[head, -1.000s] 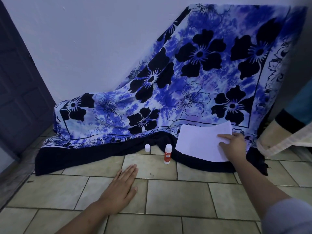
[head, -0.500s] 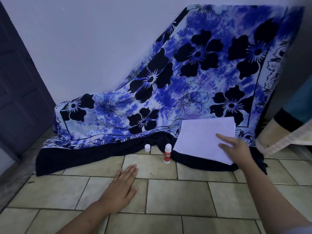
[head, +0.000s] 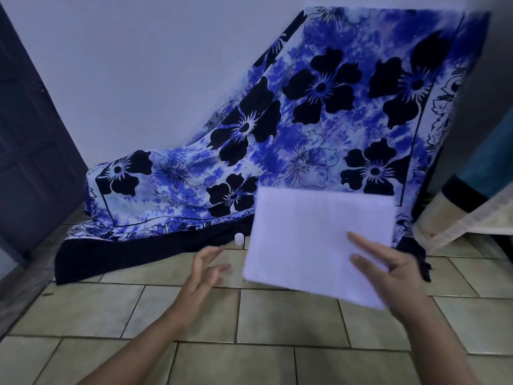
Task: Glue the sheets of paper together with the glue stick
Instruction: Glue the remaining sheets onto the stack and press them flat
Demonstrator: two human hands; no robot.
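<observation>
My right hand [head: 399,276] grips white sheets of paper [head: 313,240] by their right edge and holds them lifted above the tiled floor, tilted toward me. How many sheets there are I cannot tell. My left hand [head: 204,269] hovers open just left of the sheets, fingers spread, off the floor. The small white glue cap [head: 238,238] stands on the floor at the cloth's dark hem. The glue stick itself is hidden behind the raised paper.
A blue cloth [head: 305,129] with black flowers is draped against the white wall, its dark hem on the beige tiled floor [head: 277,323]. A dark door [head: 30,129] stands at left. Another fabric-covered object [head: 472,201] sits at right.
My right hand has lifted the paper off the cloth and brought it nearer to me, covering the glue stick. My left hand rose from the floor and moved toward the paper.
</observation>
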